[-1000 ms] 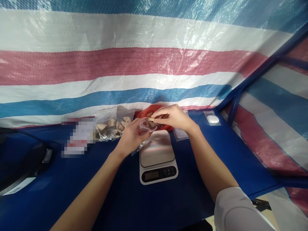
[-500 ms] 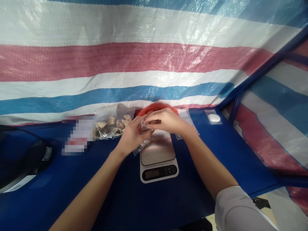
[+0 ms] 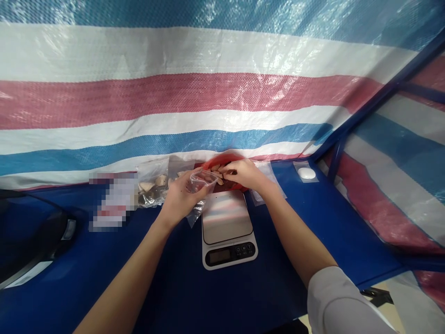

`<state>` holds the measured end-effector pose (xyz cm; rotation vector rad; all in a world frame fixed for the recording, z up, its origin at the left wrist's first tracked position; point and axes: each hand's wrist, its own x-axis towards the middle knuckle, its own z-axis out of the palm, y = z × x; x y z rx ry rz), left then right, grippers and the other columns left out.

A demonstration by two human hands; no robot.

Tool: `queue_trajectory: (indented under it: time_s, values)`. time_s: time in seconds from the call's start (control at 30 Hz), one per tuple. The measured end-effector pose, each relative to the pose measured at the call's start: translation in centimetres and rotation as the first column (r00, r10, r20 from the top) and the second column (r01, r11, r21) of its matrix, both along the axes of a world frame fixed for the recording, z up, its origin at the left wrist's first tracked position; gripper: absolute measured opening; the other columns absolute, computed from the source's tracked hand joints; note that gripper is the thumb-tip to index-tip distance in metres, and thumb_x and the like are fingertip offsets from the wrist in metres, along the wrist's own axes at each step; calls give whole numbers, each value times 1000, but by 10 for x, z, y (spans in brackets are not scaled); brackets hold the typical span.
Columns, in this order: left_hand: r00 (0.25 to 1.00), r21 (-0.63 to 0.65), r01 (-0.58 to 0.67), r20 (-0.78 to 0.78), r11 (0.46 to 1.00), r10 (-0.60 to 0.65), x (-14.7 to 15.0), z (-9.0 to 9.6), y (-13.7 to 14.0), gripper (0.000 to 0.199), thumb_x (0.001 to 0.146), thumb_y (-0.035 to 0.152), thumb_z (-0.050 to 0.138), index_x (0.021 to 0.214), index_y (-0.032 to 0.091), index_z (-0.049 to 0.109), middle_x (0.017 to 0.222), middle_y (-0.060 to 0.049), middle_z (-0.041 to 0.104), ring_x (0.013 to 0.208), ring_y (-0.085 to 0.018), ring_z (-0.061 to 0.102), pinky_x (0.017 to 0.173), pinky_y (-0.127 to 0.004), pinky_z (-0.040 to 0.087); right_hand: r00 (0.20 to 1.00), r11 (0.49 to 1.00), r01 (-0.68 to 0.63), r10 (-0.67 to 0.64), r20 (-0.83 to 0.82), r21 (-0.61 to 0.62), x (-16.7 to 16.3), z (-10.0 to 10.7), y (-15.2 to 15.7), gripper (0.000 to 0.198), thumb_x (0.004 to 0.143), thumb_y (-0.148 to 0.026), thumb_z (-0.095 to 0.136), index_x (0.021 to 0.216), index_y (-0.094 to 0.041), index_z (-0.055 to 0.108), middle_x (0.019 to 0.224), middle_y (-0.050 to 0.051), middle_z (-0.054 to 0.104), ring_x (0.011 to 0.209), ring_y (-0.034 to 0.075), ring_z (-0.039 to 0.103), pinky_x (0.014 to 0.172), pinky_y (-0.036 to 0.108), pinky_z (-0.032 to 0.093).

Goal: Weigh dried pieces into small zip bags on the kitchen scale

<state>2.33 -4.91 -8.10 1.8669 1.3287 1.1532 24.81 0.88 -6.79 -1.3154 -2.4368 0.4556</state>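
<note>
My left hand (image 3: 182, 197) is closed on a clear plastic zip bag (image 3: 197, 211), its mouth held open toward the right. Over the near part of a red basket (image 3: 208, 162), my right hand (image 3: 243, 174) reaches in with thumb and fingers curled together at a mushroom piece (image 3: 219, 175). Several pale, dark-edged pieces lie in that basket, partly hidden by my fingers. Just below both hands is a white kitchen scale (image 3: 227, 220) with a bare metal plate and a dark display.
Left of my left hand stand clear bags of mushroom pieces (image 3: 153, 185), beside a blurred-out packet (image 3: 116, 202). Flat clear bags (image 3: 269, 178) lie right of the basket. A white oval object (image 3: 306, 173) sits farther right, a black bag-like item (image 3: 38, 236) at far left. Striped sheeting (image 3: 208, 93) hangs behind.
My right hand has moved from the mouth of the plastic bag into the red basket. My left hand still holds the bag, slightly farther left, its opening now visible.
</note>
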Motion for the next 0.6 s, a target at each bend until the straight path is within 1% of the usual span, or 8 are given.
queue_trajectory:
  time_s: [0.1, 0.23, 0.37, 0.5, 0.6]
  values:
    - [1000, -10, 2, 2, 1000, -2, -1, -2, 0, 47, 81, 49, 77, 119, 23, 70, 107, -7, 78, 97, -26, 72, 93, -43, 58, 997, 998, 42, -44, 66, 42, -6, -10, 4, 25, 95, -24, 58, 107, -27, 80, 106, 2, 80, 94, 20, 71, 81, 30, 48]
    - [999, 22, 4, -33, 1000, -3, -1, -3, 1, 43, 82, 49, 76, 116, 24, 72, 107, -5, 78, 97, -26, 72, 94, -43, 57, 977, 991, 112, -124, 176, 79, -4, -15, 7, 29, 99, -29, 52, 112, -23, 77, 117, 7, 77, 101, 24, 70, 84, 33, 49]
    - [999, 19, -4, -50, 1000, 5, 0, -1, 1, 47, 81, 50, 76, 119, 22, 71, 105, -7, 78, 96, -27, 72, 92, -44, 57, 972, 991, 108, -122, 200, 78, -1, -17, 8, 29, 99, -27, 52, 117, -21, 74, 124, 7, 74, 107, 24, 68, 89, 34, 49]
    - [999, 21, -12, -49, 1000, 13, 1, 0, 0, 40, 80, 50, 76, 111, 24, 73, 105, -6, 78, 95, -27, 72, 88, -42, 59, 963, 992, 101, -117, 243, 78, -2, -24, 10, 26, 96, -29, 58, 115, -20, 73, 124, 8, 73, 111, 25, 66, 89, 34, 50]
    - [999, 15, -21, -45, 1000, 22, 0, -1, 1, 43, 79, 50, 77, 113, 24, 72, 107, -7, 77, 96, -27, 72, 89, -41, 59, 958, 994, 70, -91, 274, 86, -4, -30, 11, 29, 96, -33, 59, 117, -19, 73, 126, 10, 72, 115, 25, 64, 94, 34, 48]
